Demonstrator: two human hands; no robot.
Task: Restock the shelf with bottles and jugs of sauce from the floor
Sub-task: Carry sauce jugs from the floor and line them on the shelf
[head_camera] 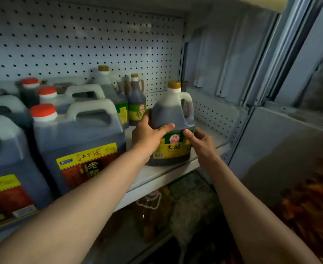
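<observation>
Near left: large red-capped jugs [77,141]. Right of them, at the shelf [168,174] front edge: our gold-capped jug [173,128], left hand [149,138] and right hand [200,141] gripping its sides. Likely heavy, smooth plastic; we would steady the base or take the handle.

You can read 米醋 on the yellow label of the jug [173,126] you hold. The bottle [137,103] behind shows 清香, the rest hidden. The big jug [77,141] reads 江字源 and 老陈; smaller print is illegible.
</observation>
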